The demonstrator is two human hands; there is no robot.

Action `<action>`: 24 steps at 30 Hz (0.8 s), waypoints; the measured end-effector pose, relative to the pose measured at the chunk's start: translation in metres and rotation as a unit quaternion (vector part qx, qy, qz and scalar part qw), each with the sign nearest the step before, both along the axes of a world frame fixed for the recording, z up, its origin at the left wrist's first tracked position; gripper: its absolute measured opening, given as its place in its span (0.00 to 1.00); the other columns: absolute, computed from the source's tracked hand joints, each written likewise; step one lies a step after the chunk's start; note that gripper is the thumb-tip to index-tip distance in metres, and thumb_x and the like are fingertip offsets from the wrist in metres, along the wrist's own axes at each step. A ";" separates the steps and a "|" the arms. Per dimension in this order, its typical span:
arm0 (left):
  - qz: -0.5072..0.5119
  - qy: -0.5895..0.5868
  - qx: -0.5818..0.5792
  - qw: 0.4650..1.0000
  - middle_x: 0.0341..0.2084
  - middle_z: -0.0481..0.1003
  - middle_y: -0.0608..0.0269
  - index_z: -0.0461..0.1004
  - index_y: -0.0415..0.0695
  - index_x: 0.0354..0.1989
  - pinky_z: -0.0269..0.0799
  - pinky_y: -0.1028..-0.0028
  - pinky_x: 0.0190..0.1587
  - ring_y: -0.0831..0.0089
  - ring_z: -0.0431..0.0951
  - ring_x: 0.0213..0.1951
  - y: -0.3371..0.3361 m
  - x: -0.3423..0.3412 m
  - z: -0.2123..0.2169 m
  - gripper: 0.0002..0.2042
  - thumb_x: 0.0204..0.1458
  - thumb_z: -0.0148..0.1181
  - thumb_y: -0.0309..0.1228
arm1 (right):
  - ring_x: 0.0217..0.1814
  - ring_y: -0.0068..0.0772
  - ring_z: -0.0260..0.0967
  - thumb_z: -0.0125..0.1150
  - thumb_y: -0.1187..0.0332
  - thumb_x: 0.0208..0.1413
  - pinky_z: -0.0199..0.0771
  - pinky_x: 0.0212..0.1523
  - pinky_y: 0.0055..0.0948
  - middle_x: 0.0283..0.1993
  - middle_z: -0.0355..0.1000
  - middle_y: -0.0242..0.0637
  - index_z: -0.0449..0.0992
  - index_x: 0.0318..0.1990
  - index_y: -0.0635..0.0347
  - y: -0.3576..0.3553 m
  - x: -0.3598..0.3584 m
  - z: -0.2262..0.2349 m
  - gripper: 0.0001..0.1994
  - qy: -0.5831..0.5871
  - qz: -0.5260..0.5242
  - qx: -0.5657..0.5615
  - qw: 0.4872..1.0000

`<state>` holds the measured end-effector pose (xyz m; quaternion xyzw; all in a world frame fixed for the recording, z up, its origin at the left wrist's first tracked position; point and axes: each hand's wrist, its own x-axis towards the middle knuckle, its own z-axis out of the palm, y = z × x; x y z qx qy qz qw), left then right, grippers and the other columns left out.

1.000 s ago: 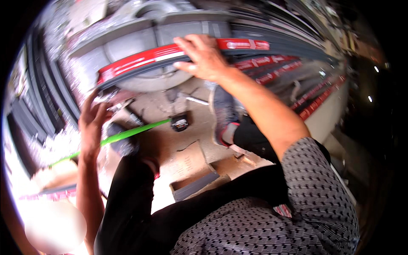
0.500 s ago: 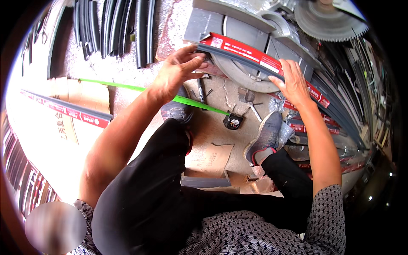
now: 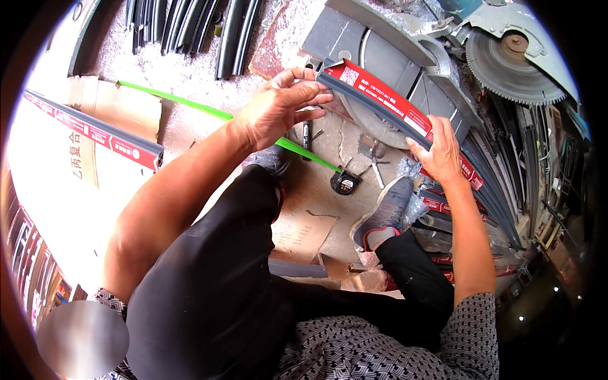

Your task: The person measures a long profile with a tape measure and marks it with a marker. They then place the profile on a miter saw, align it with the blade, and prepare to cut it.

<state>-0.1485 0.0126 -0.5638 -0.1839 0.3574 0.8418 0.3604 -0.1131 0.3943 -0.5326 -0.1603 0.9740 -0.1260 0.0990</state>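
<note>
I've got the right hand (image 3: pixel 441 152) grasping the red-and-grey strip (image 3: pixel 380 95), thumb against its side, over the grey saw bed (image 3: pixel 335 41); left hand (image 3: pixel 278 106) half-curled at the strip's end, gripping or not, I can't tell.

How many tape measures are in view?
1: the black tape measure lies on the floor between the left shoe and right shoe, its green blade running leftward beneath the wrist of the left hand. Others may be hidden behind the legs.

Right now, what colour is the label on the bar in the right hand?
The label is red with white print, best seen in the head view.
</note>
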 end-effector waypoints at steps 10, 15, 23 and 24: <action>-0.023 0.053 0.039 0.998 0.56 0.77 0.61 0.67 0.43 0.66 0.78 0.69 0.57 0.68 0.80 0.55 0.004 0.005 0.024 0.22 0.64 0.61 0.27 | 0.45 0.58 0.76 0.77 0.68 0.45 0.77 0.45 0.47 0.44 0.74 0.49 0.69 0.53 0.61 -0.007 0.006 0.025 0.28 0.014 -0.021 -0.026 0.999; -0.067 0.106 0.025 0.992 0.57 0.77 0.61 0.65 0.42 0.70 0.78 0.73 0.57 0.72 0.80 0.54 0.007 0.000 0.030 0.24 0.65 0.60 0.26 | 0.45 0.56 0.76 0.78 0.62 0.46 0.76 0.45 0.47 0.43 0.74 0.47 0.71 0.51 0.61 -0.012 0.007 0.040 0.28 -0.003 -0.042 -0.040 0.998; -0.064 0.113 0.017 0.991 0.54 0.79 0.62 0.66 0.43 0.70 0.79 0.76 0.57 0.74 0.81 0.53 0.010 -0.002 0.038 0.23 0.67 0.57 0.26 | 0.45 0.54 0.76 0.70 0.44 0.56 0.76 0.46 0.45 0.44 0.74 0.49 0.72 0.54 0.64 0.000 0.006 0.048 0.32 -0.039 -0.047 -0.071 0.996; -0.065 0.113 0.020 0.991 0.54 0.79 0.61 0.66 0.43 0.69 0.79 0.76 0.57 0.74 0.81 0.53 0.011 -0.002 0.038 0.22 0.67 0.57 0.27 | 0.45 0.54 0.76 0.69 0.44 0.57 0.76 0.46 0.45 0.45 0.74 0.49 0.72 0.54 0.64 0.002 0.007 0.049 0.32 -0.040 -0.047 -0.073 0.995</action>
